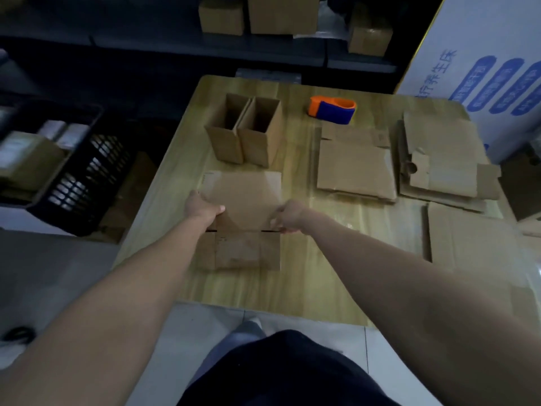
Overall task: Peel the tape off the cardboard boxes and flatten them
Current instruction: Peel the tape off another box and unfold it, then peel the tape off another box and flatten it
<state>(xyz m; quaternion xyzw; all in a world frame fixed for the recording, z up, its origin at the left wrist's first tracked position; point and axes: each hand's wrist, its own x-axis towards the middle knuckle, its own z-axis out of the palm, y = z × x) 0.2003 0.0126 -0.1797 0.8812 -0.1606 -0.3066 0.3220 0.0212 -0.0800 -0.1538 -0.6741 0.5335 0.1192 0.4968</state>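
Note:
A brown cardboard box (243,200) lies flattened on the wooden table (307,288) in front of me, its flaps spread toward me. My left hand (202,208) grips its left edge and my right hand (288,215) pinches its right edge. Two open upright cardboard boxes (246,139) stand side by side just beyond it. Whether any tape remains on the held box is too dim to tell.
Stacks of flattened cardboard (355,165) (442,159) lie on the right, another sheet (468,241) nearer. An orange and blue tape dispenser (332,109) sits at the back. A black crate (70,168) stands left of the table, a white printed carton (483,68) at right.

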